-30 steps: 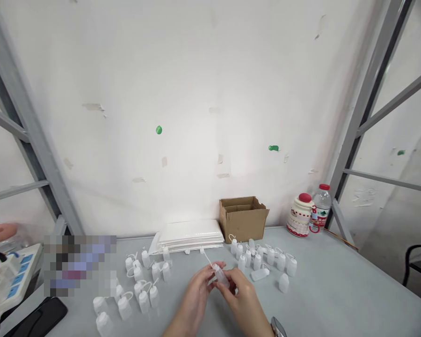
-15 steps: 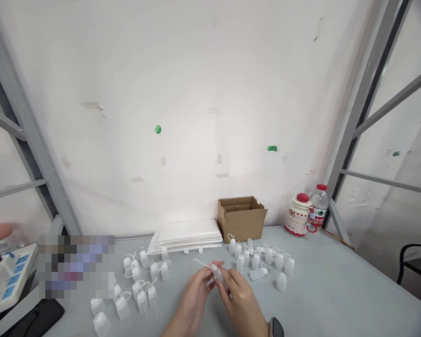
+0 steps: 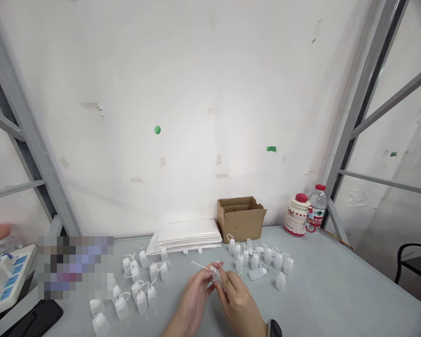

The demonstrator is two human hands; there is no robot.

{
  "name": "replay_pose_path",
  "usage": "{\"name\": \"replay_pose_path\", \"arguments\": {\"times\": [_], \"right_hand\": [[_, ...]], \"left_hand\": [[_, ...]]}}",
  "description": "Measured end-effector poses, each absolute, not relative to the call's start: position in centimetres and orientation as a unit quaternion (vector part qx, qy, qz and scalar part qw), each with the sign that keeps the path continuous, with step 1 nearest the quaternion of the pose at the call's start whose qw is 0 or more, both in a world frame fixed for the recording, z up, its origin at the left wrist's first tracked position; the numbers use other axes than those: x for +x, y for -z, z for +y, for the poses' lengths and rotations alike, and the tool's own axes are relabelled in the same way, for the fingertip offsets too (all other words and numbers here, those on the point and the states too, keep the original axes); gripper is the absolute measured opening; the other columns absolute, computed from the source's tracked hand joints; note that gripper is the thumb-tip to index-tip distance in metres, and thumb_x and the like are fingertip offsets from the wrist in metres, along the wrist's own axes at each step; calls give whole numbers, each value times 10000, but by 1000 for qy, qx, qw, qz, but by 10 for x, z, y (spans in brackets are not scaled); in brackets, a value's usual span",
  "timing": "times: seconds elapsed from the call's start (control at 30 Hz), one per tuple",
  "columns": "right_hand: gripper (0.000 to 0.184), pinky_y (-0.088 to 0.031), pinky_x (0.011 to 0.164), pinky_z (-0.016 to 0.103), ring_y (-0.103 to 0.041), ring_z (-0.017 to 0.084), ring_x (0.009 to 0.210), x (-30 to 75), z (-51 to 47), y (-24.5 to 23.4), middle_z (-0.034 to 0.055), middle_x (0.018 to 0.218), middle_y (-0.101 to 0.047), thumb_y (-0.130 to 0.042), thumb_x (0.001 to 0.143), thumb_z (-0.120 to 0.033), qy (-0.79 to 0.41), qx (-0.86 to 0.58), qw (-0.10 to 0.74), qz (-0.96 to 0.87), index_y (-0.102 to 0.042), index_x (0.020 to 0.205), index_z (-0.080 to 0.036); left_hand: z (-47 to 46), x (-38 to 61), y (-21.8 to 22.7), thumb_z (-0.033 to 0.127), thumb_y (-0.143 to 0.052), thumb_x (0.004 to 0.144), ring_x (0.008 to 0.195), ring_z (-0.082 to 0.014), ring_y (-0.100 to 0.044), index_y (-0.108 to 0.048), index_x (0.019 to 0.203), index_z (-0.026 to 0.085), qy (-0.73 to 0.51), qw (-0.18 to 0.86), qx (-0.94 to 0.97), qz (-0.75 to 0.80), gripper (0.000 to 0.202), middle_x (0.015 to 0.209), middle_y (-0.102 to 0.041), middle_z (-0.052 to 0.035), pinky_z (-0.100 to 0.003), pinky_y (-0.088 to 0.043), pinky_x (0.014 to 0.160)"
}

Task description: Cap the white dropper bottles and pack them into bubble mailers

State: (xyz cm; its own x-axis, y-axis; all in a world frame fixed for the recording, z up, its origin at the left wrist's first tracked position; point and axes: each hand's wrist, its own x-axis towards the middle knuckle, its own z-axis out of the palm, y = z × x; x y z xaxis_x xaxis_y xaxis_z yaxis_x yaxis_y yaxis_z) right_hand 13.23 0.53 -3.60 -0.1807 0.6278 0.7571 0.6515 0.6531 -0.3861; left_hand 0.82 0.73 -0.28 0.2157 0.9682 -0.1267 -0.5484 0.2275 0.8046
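Observation:
A small translucent white squeeze bottle (image 3: 215, 275) with a thin strap sticking out to the left is held between both hands just above the grey table (image 3: 330, 290). My left hand (image 3: 192, 302) pinches its cap end. My right hand (image 3: 239, 306) grips the body from the right. To the left stands a cluster of several similar small white bottles (image 3: 140, 285). Another cluster of several bottles (image 3: 259, 260) stands to the right, one of them lying on its side.
An open cardboard box (image 3: 241, 217) and a stack of white bags (image 3: 187, 235) sit against the wall. A ceramic jar with a red lid (image 3: 297, 215) and a water bottle (image 3: 315, 204) stand at back right. A power strip (image 3: 7, 281) and a phone (image 3: 31, 320) lie left.
The view has shifted slightly. Both hands have turned the small bottle a little, so its strap now points further left and lower.

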Motion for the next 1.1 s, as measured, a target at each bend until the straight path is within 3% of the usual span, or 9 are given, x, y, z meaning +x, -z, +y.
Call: {"name": "replay_pose_path", "arguments": {"times": [0.1, 0.2, 0.3, 0.43, 0.63, 0.87, 1.1], "right_hand": [[267, -475, 581, 260, -564, 162, 629, 129, 5, 27, 46, 683, -592, -441, 856, -342, -157, -453, 484, -732, -665, 841, -197], [359, -398, 481, 227, -474, 116, 490, 127, 6, 16, -14, 525, -496, -534, 771, -473, -357, -474, 467, -656, -625, 594, -174], [418, -333, 447, 217, -394, 79, 407, 126, 8, 9, -50, 442, -433, -596, 675, -557, -518, -435, 462, -573, -601, 554, -157], [401, -297, 447, 206, -390, 65, 408, 126, 7, 6, -39, 449, -470, -670, 617, -519, -638, -383, 471, -473, -580, 521, -141], [352, -264, 438, 192, -354, 50, 398, 127, 5, 7, -30, 420, -461, -687, 646, -421, -723, -314, 463, -405, -559, 508, -124], [322, -246, 430, 186, -313, 39, 400, 127, 7, 5, -47, 424, -425, -702, 641, -353, -771, -258, 454, -364, -512, 505, -132], [280, -212, 411, 173, -269, 23, 384, 128, 5, 2, -59, 433, -414, -692, 666, -339, -790, -223, 451, -352, -559, 561, -117]], "left_hand": [[8, 8, 3, 300, -578, 649, 1088, -270, -492, -696, 795, 154, -532, 705, 326, 337, 237, 971, -681, -94, -369, -341, 917], [8, 8, 3, 329, -550, 660, 1054, -269, -511, -683, 822, 151, -516, 711, 331, 344, 275, 977, -673, -93, -370, -362, 884], [9, 8, 3, 335, -535, 665, 1012, -262, -530, -672, 820, 152, -507, 719, 335, 337, 275, 985, -664, -90, -354, -387, 828], [9, 9, 4, 310, -530, 668, 974, -238, -531, -669, 803, 145, -504, 730, 319, 335, 255, 942, -668, -90, -312, -396, 767], [11, 8, 5, 298, -505, 673, 915, -226, -537, -677, 773, 138, -494, 726, 323, 353, 255, 885, -672, -86, -305, -386, 743], [12, 6, 3, 272, -477, 694, 986, -236, -538, -697, 790, 140, -492, 745, 312, 326, 274, 875, -689, -75, -326, -354, 881], [11, 6, 2, 251, -460, 718, 979, -234, -566, -701, 734, 133, -487, 782, 276, 273, 269, 844, -706, -82, -328, -359, 907]]}}
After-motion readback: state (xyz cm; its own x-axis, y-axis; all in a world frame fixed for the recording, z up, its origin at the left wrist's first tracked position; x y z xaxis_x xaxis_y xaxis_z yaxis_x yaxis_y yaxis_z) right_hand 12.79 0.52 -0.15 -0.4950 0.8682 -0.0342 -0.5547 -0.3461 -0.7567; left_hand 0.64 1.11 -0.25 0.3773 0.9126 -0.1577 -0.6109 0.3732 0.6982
